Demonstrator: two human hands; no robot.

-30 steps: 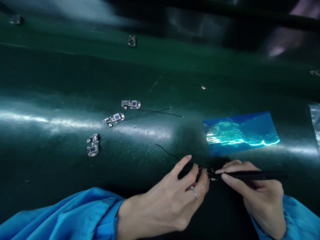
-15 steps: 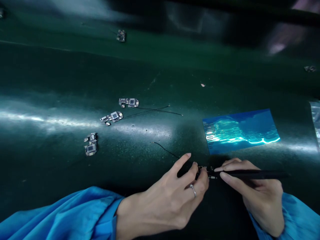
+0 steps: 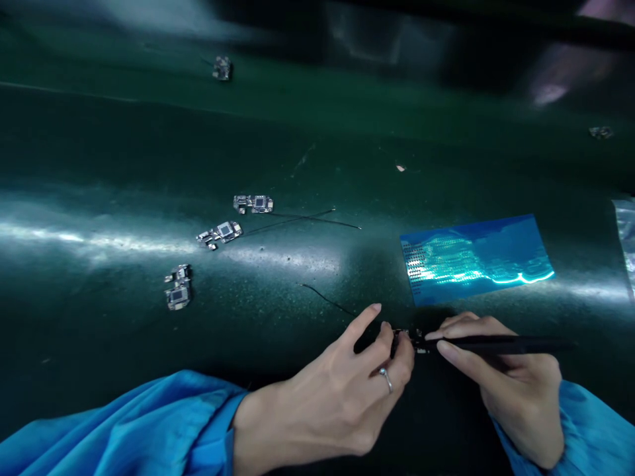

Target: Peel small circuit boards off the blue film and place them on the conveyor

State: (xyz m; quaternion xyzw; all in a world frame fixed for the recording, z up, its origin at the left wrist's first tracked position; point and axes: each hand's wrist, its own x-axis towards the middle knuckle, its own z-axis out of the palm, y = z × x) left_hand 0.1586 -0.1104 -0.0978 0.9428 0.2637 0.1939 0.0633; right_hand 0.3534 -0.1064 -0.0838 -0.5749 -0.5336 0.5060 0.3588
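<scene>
My left hand, with a ring on one finger, holds a small circuit board at its fingertips; the fingers cover much of it. A thin black wire runs from beneath that hand up to the left. In my right hand is a dark pen-like tool, gripped between thumb and fingers, its tip at the board's right part. Just above the right hand lies a shiny blue sheet with rows of tiny dark pieces at its left end.
On the green mat, three circuit boards lie at the left: an upper one, a middle one and a lower one. Farther back are two small parts. A clear plastic piece shows at the right edge.
The far parts and the boards at the left appear slightly farther left in the view. Both hands keep nearly the same pose, with the tool tip still at the board.
</scene>
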